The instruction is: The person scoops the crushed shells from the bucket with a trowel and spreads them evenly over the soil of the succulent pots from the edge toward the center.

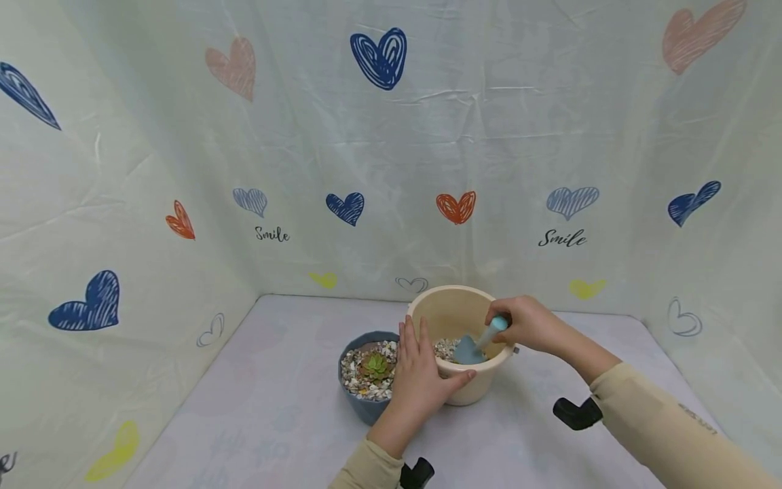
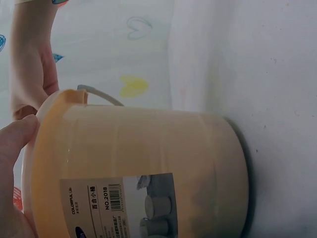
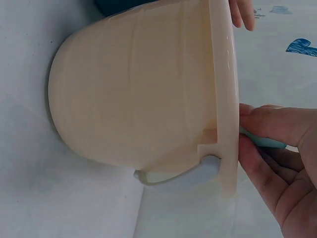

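A cream plastic bucket [image 1: 469, 387] stands on the table, with pale gravel [image 1: 447, 348] in its bottom. My right hand [image 1: 524, 327] grips the handle of a small light-blue trowel [image 1: 469, 351], whose blade dips into the bucket at the gravel. In the right wrist view the right fingers [image 3: 267, 171] are at the rim around the trowel handle, and the bucket wall hides the blade. My left hand [image 1: 421, 380] rests on the bucket's near left rim, fingers straight, thumb along the front. In the left wrist view the left thumb [image 2: 19, 133] lies against the rim.
A blue-grey pot [image 1: 364, 409] sits left of the bucket, partly behind my left hand. It holds a green succulent [image 1: 375, 365] among white pebbles [image 1: 354, 380]. The bucket's wire-like handle [image 3: 183, 176] hangs at its side. A heart-printed curtain [image 1: 391, 149] encloses the table [image 1: 275, 401].
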### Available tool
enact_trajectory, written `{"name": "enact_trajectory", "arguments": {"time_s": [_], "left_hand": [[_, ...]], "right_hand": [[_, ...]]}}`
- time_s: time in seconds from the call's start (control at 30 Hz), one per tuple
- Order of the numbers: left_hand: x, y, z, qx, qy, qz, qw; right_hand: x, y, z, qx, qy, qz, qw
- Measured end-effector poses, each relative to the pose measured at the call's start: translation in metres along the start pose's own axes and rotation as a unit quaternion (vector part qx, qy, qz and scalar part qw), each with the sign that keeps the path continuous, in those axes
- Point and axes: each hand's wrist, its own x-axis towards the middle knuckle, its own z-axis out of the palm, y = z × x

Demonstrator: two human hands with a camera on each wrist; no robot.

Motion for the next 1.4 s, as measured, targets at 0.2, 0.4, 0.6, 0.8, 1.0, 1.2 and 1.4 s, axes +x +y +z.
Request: {"name": "enact_trajectory", "arguments": {"time_s": [0.2,0.4,0.6,0.8,1.0,1.2,1.4], "left_hand": [[0.001,0.000,0.000,0.007,0.006,0.001,1.0000],[0.001,0.000,0.001,0.015,0.004,0.004,0.9999],[0.001,0.000,0.001,0.013,0.004,0.007,0.9999],[0.002,-0.001,0.002,0.012,0.006,0.007,0.9999],[0.001,0.000,0.001,0.006,0.002,0.002,1.0000],[0.000,0.001,0.001,0.002,0.000,0.002,1.0000],[0.000,0.000,0.001,-0.002,0.001,0.001,1.0000]], "right_hand": [[0.002,0.000,0.005,0.037,0.010,0.009,0.9992],[0.000,0.004,0.014,0.093,0.017,0.046,0.9944],[-0.001,0.006,0.019,0.152,0.035,0.094,0.9834],[0.000,0.004,0.023,0.196,0.046,0.120,0.9721],[-0.001,0.003,0.025,0.208,0.057,0.139,0.9665],[-0.002,0.005,0.025,0.226,0.068,0.153,0.9595],[-0.004,0.004,0.025,0.237,0.078,0.160,0.9550]]}}
